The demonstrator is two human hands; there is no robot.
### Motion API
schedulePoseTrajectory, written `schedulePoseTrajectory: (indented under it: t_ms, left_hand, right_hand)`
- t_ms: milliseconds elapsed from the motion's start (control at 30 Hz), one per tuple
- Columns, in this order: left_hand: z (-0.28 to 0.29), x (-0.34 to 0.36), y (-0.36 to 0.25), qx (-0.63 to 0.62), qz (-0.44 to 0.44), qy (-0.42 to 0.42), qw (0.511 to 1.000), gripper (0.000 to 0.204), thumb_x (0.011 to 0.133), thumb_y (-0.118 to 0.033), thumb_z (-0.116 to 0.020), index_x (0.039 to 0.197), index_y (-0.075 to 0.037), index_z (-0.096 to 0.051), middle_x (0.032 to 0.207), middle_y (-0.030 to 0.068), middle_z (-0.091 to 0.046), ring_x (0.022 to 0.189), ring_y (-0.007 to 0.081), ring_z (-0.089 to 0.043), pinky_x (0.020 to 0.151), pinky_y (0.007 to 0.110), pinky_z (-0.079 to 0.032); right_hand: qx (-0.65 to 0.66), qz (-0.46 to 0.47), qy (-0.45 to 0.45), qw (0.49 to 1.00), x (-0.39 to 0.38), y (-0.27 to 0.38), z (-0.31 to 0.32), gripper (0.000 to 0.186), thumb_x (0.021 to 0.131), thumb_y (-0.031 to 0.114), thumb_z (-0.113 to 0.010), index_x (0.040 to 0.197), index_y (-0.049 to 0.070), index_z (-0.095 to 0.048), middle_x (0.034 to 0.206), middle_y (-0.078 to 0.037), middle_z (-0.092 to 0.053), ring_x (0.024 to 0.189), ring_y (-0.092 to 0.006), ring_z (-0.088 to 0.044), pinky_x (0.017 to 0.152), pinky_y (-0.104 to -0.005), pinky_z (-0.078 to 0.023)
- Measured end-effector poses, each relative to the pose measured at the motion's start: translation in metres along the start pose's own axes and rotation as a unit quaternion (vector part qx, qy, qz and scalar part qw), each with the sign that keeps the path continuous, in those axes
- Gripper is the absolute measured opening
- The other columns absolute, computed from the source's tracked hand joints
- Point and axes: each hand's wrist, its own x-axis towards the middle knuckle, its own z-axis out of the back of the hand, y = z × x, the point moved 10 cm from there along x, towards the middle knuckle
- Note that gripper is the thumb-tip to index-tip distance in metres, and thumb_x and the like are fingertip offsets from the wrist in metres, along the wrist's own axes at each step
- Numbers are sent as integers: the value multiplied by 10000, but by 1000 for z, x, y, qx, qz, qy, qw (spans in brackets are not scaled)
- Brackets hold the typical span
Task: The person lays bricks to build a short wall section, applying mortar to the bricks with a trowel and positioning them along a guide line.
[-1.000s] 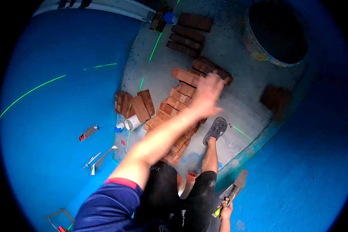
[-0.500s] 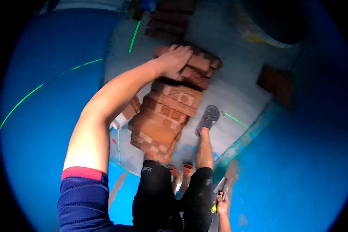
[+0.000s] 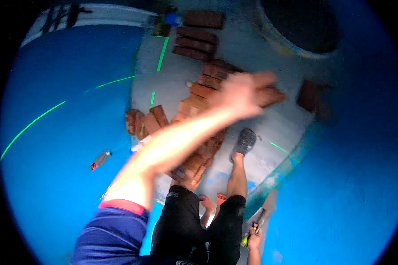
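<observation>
My left hand (image 3: 241, 95), smeared by motion, reaches across the brick stack and grips a reddish brick (image 3: 273, 96) over its right side. The brick is blurred too, and I cannot tell whether there is one or two. Beneath my forearm lies the long stack of red-brown bricks (image 3: 192, 106), partly hidden by the arm. Low on the right, my right hand (image 3: 254, 239) is closed round the yellow-green handle of a trowel (image 3: 261, 217), its blade pointing away from me.
More bricks (image 3: 195, 44) lie at the far side, others (image 3: 157, 117) left of the stack. A dark brick pile (image 3: 311, 95) sits at right, below a large dark round opening (image 3: 298, 26). A small grey-and-red tool (image 3: 101, 160) rests on the blue surface. My shod foot (image 3: 245, 140) stands beside the stack.
My left hand has moved right from the top of the stack, carrying brick with it. The view has shifted, bringing the grey-and-red tool into sight. My right hand keeps its trowel.
</observation>
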Motion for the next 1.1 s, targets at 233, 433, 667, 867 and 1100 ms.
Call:
schedulePoseTrajectory:
  t_ms: [233,433,667,867,1100]
  left_hand:
    - [-63,-60,-63,-216,-110,109,964,1084,622,-370,-801,1411,26,-172,1371,303,-320,1303,434,-293,1104,515,-181]
    - [-34,-135,101,116,-162,114,973,1207,475,-427,-844,1422,-29,-210,1389,248,-321,1324,380,-276,1098,541,-146]
    - [-32,-118,113,114,-310,104,938,1117,576,-548,-740,1414,-18,-228,1344,220,-396,1263,379,-357,1070,514,-223]
    - [-31,-86,83,220,-255,152,929,941,550,-289,-772,1317,54,-348,1089,183,-492,1000,334,-490,895,438,-385]
    - [-27,-87,75,171,-168,115,964,713,562,-191,-733,1181,16,-445,1040,174,-506,1001,352,-496,849,454,-393]
  right_hand:
    - [-17,-52,21,998,-15,26,-15,248,854,35,-559,1094,85,-520,704,-40,-528,504,-164,-519,475,-285,-460]
    - [-46,17,12,999,-13,39,-10,253,850,14,-538,1094,80,-523,775,-29,-526,519,-142,-505,469,-272,-458]
    - [-58,-11,10,998,-25,48,-15,273,860,76,-587,1129,83,-539,799,-23,-554,494,-127,-509,465,-254,-437]
    - [-68,-22,6,997,-19,31,-6,241,850,53,-585,1088,82,-563,771,-21,-570,530,-134,-529,477,-273,-452]
    - [-58,-46,30,997,-6,17,-17,237,852,61,-582,1085,88,-547,714,-22,-562,533,-141,-539,491,-275,-447]
